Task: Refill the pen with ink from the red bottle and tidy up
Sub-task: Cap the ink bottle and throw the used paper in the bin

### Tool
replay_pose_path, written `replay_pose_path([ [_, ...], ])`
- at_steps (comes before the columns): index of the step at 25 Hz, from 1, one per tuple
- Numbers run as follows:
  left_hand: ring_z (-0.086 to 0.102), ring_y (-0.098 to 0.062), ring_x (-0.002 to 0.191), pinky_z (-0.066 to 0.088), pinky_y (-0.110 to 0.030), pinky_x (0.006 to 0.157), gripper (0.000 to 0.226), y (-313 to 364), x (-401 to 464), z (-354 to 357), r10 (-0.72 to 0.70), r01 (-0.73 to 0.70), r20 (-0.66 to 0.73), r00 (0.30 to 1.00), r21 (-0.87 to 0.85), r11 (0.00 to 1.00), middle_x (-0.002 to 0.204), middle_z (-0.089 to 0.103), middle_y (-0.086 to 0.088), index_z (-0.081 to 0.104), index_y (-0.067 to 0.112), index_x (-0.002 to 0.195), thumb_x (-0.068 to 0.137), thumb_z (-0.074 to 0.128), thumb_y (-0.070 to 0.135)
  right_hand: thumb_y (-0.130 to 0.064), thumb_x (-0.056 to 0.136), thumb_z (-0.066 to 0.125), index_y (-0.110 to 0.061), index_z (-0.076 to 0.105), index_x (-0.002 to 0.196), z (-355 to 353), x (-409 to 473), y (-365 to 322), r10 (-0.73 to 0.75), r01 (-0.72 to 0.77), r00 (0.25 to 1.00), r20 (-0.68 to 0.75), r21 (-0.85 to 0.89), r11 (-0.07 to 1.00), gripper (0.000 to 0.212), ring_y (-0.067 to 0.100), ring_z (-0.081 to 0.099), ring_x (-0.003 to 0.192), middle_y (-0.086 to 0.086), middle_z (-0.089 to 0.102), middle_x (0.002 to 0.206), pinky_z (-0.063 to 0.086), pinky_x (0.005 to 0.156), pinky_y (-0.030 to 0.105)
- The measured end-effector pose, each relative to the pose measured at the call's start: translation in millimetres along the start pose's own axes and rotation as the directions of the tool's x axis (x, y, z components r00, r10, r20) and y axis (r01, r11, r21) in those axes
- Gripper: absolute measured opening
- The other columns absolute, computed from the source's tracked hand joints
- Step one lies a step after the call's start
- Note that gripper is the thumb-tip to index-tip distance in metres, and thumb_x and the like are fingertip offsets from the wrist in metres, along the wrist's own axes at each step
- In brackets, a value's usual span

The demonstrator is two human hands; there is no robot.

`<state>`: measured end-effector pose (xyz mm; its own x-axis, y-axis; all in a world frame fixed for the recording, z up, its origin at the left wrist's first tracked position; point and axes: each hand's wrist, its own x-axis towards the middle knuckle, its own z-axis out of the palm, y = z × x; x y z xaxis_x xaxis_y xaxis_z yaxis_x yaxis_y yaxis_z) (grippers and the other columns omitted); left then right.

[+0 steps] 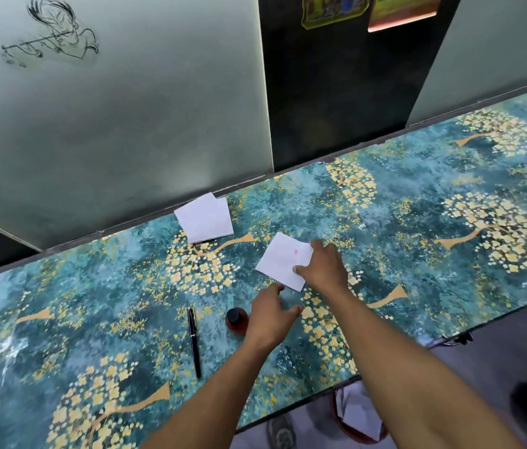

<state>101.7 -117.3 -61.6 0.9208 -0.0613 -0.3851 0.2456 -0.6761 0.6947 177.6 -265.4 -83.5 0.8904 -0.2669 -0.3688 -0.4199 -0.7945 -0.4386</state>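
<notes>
A black pen (194, 341) lies capped on the patterned table (417, 196), left of the red ink bottle (236, 320) with its black cap on. My left hand (270, 314) hovers just right of the bottle, fingers spread, holding nothing. My right hand (323, 265) rests on the right edge of a white paper sheet (283, 259) that carries a small pink ink stain; thumb and fingers pinch its edge.
A small stack of white paper sheets (205, 218) lies near the back wall. Below the table's front edge stands a red bin (357, 419) with crumpled paper in it. Frosted glass panels rise behind the table.
</notes>
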Motion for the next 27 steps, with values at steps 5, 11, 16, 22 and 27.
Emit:
replay_pose_path([
  [5, 0.057, -0.021, 0.120, 0.050, -0.040, 0.097, 0.071, -3.7, 8.2, 4.7, -0.012, 0.012, 0.029, 1.000, 0.025, 1.000, 0.136, 0.057, -0.006, 0.048, 0.013, 0.141, 0.080, 0.072, 0.042, -0.038, 0.081, 0.076, -0.019, 0.057, 0.117, 4.9, 9.2, -5.3, 0.012, -0.011, 1.000, 0.016, -0.026, 1.000, 0.046, 0.035, 0.054, 0.113, 0.011, 0.052, 0.123, 0.049, 0.079, 0.040],
  [11, 0.055, -0.023, 0.119, 0.048, -0.036, 0.096, 0.067, 1.4, 11.1, 10.5, -0.008, 0.007, 0.018, 1.000, 0.073, 0.997, 0.135, 0.056, -0.008, 0.049, 0.012, 0.138, 0.082, 0.072, 0.040, -0.023, 0.087, 0.065, -0.018, 0.055, 0.093, -9.3, -6.7, 8.0, 0.038, -0.043, 0.999, 0.024, 0.238, 0.970, 0.012, 0.033, 0.061, 0.085, 0.007, 0.065, 0.097, 0.046, 0.062, 0.035],
  [16, 0.054, -0.025, 0.120, 0.047, -0.037, 0.095, 0.066, 14.2, -7.7, 22.4, -0.032, 0.031, 0.013, 0.999, 0.072, 0.997, 0.135, 0.056, -0.009, 0.049, 0.013, 0.136, 0.080, 0.074, 0.038, -0.012, 0.082, 0.072, -0.011, 0.058, 0.118, -26.5, -43.2, 42.2, 0.039, -0.058, 0.998, 0.058, 0.373, 0.926, 0.039, 0.031, 0.062, 0.098, 0.010, 0.065, 0.116, 0.052, 0.075, 0.040],
  [22, 0.057, -0.026, 0.117, 0.046, -0.032, 0.088, 0.067, 22.3, -66.1, 55.7, -0.046, 0.047, -0.032, 0.998, 0.054, 0.997, 0.131, 0.060, -0.011, 0.051, 0.013, 0.134, 0.076, 0.076, 0.035, -0.016, 0.086, 0.075, -0.011, 0.057, 0.126, -49.9, -107.3, 100.3, 0.026, -0.056, 0.997, 0.072, 0.455, 0.889, 0.045, 0.027, 0.059, 0.095, 0.010, 0.064, 0.118, 0.047, 0.072, 0.035],
  [27, 0.058, -0.026, 0.118, 0.046, -0.033, 0.091, 0.066, 22.7, -134.2, 96.9, -0.051, 0.052, -0.056, 0.997, 0.018, 0.998, 0.133, 0.059, -0.011, 0.051, 0.011, 0.135, 0.077, 0.075, 0.032, -0.016, 0.085, 0.077, -0.009, 0.064, 0.121, -60.1, -166.7, 155.0, -0.003, -0.038, 0.996, 0.085, 0.469, 0.883, 0.039, 0.027, 0.063, 0.094, 0.009, 0.068, 0.111, 0.053, 0.077, 0.040],
])
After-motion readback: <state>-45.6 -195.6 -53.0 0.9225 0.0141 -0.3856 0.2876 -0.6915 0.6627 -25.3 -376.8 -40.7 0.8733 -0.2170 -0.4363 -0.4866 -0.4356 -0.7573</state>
